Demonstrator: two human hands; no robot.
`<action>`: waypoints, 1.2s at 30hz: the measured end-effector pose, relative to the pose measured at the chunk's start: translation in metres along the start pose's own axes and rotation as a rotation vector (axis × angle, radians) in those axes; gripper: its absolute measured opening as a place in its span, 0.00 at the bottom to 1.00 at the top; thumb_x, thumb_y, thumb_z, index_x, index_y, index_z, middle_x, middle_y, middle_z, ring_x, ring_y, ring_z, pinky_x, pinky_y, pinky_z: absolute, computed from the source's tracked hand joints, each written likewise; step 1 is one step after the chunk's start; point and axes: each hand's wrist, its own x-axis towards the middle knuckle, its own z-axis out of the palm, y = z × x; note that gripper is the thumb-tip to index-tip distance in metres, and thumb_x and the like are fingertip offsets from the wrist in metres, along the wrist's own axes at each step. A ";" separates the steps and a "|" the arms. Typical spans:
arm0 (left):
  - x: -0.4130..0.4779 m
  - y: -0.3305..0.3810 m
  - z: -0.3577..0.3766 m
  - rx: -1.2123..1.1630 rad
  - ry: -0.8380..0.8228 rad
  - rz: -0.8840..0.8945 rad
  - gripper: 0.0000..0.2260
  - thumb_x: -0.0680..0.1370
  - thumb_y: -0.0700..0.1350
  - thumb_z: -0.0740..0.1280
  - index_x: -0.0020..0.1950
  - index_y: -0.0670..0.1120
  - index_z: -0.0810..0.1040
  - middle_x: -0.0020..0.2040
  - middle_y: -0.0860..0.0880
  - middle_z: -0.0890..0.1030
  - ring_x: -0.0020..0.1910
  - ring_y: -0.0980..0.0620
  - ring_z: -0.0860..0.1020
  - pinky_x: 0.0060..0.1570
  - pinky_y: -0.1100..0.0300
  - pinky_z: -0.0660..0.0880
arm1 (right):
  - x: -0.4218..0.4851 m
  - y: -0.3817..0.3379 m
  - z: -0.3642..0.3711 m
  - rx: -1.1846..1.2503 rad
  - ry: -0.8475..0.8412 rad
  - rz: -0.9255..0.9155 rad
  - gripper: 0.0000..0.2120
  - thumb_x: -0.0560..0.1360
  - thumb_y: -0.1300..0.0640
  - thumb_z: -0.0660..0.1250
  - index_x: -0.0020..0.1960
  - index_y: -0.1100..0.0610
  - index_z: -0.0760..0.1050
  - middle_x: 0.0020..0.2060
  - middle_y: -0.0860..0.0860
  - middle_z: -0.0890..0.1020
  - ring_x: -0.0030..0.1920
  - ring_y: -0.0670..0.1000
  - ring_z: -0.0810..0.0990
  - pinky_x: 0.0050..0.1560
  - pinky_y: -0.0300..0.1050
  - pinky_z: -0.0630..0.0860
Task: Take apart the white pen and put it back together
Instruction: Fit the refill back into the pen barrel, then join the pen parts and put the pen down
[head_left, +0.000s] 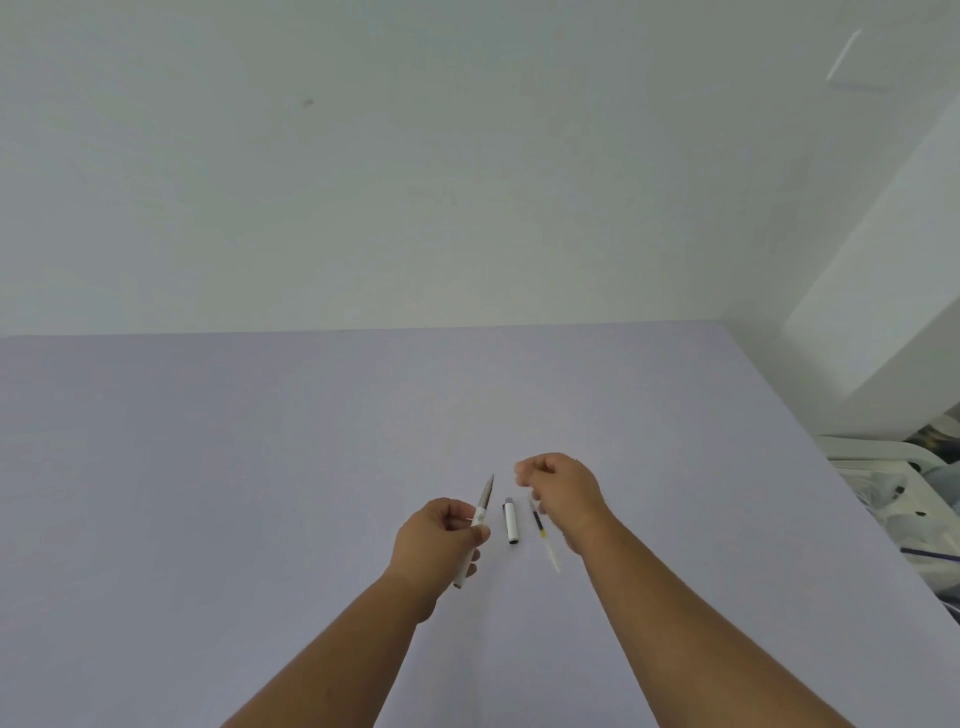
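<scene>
you've got soft, even light, barely any shadows (slightly blurry overall), and wide-angle bending at the edges.

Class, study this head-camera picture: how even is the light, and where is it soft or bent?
Head view: light is flat and even, shadows faint on the table; the pen barrel in the left hand is slightly blurred, as is the right hand; wide-angle bending shows at the edges.

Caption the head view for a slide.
Left hand grips the pen barrel; cap and refill lie beside the right hand.
</scene>
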 end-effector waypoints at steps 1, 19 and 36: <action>0.002 0.000 -0.002 -0.035 -0.014 -0.029 0.08 0.73 0.37 0.71 0.51 0.42 0.79 0.40 0.46 0.79 0.35 0.49 0.80 0.41 0.54 0.82 | 0.006 0.002 -0.002 -0.057 0.042 -0.019 0.05 0.75 0.57 0.65 0.43 0.55 0.79 0.43 0.49 0.82 0.38 0.45 0.76 0.44 0.42 0.74; 0.022 -0.012 -0.012 -0.189 -0.091 -0.217 0.09 0.73 0.36 0.72 0.52 0.44 0.81 0.45 0.42 0.82 0.37 0.47 0.81 0.40 0.55 0.82 | 0.038 0.039 0.048 -0.669 0.086 0.028 0.10 0.78 0.55 0.61 0.54 0.61 0.73 0.49 0.56 0.81 0.47 0.55 0.80 0.43 0.44 0.74; 0.007 -0.004 -0.004 -0.112 -0.189 -0.199 0.09 0.72 0.36 0.73 0.50 0.44 0.82 0.42 0.43 0.82 0.36 0.48 0.80 0.39 0.57 0.82 | 0.033 -0.003 0.018 0.335 -0.022 0.126 0.04 0.73 0.59 0.70 0.41 0.58 0.81 0.35 0.54 0.85 0.35 0.51 0.83 0.36 0.41 0.79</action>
